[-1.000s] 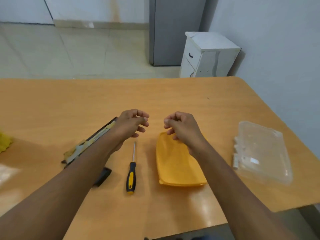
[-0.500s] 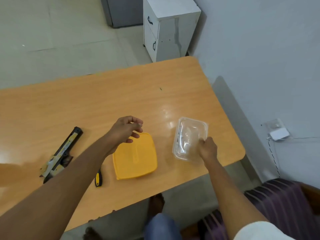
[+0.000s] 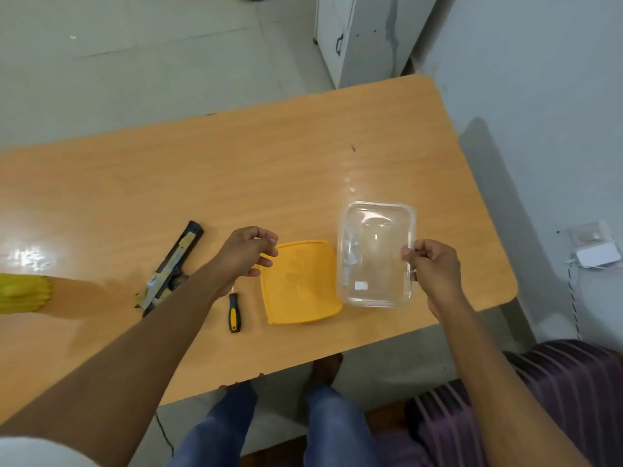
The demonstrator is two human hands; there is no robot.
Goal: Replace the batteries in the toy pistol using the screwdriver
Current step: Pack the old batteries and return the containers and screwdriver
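A: Logging positions. Toy pistol (image 3: 172,269) lies flat on the table (image 3: 236,163), barrel pointing away, left of the left forearm; not touched by either hand. Screwdriver (image 3: 234,311) lies just beside it to the right, its shaft hidden under the left wrist, handle toward the table edge.

B: Left hand (image 3: 247,252)?

A: Raised over the near left corner of the yellow lid (image 3: 300,281), fingers loosely curled, thumb and forefinger close together, holding nothing that I can see. Whether it touches the lid, cannot tell.

B: Right hand (image 3: 433,267)?

A: Pinching the right rim of the clear plastic box (image 3: 377,254), thumb and forefinger closed on the edge, other fingers curled under. Arm reaches in from the lower right.

B: Box position?

A: Resting on the table, its left edge touching the lid.
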